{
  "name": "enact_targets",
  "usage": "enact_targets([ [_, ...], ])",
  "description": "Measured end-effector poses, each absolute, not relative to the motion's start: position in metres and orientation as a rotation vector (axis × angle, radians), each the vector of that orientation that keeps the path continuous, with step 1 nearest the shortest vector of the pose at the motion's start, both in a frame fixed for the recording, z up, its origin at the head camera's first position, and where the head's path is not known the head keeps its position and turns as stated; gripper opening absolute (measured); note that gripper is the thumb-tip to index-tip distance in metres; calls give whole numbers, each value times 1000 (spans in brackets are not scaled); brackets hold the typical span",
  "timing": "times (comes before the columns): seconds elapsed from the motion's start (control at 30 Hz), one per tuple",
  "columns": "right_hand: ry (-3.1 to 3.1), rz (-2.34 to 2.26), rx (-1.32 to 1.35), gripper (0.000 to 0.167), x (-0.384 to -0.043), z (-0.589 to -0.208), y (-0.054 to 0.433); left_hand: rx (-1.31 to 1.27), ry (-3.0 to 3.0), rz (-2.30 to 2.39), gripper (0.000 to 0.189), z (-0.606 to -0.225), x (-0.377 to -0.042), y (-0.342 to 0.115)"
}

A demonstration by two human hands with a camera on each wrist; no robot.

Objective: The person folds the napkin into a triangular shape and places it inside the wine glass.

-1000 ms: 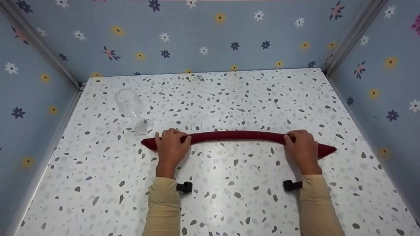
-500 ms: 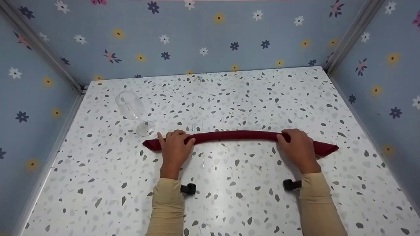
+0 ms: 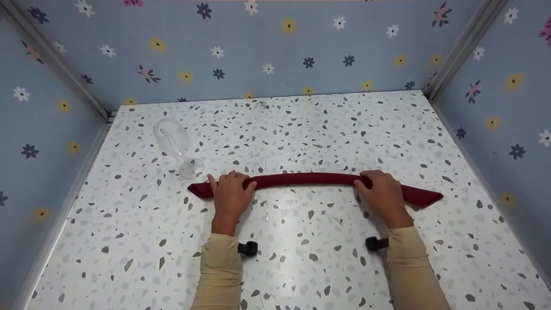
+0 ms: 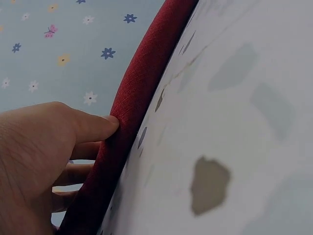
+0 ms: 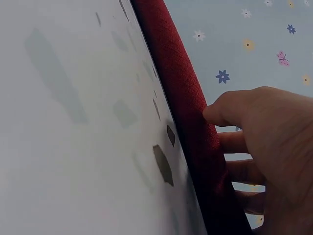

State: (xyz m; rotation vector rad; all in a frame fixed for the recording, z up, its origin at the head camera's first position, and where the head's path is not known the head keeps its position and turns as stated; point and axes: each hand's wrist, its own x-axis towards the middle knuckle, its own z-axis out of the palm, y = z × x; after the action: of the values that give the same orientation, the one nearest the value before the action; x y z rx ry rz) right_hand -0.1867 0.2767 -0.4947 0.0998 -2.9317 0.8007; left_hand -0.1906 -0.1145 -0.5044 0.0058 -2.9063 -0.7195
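Note:
A long dark red rolled cloth (image 3: 303, 178) lies across the speckled table, bowed slightly away from me, with pointed ends. My left hand (image 3: 231, 196) holds the roll near its left end, thumb on the near side and fingers over the far side. Toward the other end, my right hand (image 3: 382, 196) grips it the same way. In the left wrist view the thumb (image 4: 95, 126) presses against the woven fabric. The right wrist view has the other thumb (image 5: 227, 108) on the roll, with fingers behind it.
A clear wine glass (image 3: 173, 140) stands beyond the left end of the roll, its foot close to my left fingers. Blue flowered panels (image 3: 284, 51) enclose the table at the back and both sides. Black wrist mounts (image 3: 249, 248) project inward from both wrists.
My right hand has slid left along the roll, leaving more of its right end showing. My left hand has shifted slightly right. The cloth keeps nearly the same shape.

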Motion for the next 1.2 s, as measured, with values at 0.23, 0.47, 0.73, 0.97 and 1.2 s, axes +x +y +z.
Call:
enact_targets([
  [0.23, -2922, 812, 137, 38, -190, -496, 270, 6, -2874, -731, 29, -505, -189, -109],
  [0.47, -2908, 822, 109, 34, -188, -499, 265, -116, -2735, -702, 8, -506, -187, -99],
  [0.73, -2901, 883, 48, 32, -183, -502, 275, -250, -2663, -649, 9, -506, -184, -74],
  [0.97, -2874, 926, 60, 33, -183, -505, 275, -282, -2683, -617, 14, -499, -185, -60],
  [1.2, -2851, 923, 90, 32, -185, -506, 270, -324, -2681, -740, 20, -501, -182, -49],
])
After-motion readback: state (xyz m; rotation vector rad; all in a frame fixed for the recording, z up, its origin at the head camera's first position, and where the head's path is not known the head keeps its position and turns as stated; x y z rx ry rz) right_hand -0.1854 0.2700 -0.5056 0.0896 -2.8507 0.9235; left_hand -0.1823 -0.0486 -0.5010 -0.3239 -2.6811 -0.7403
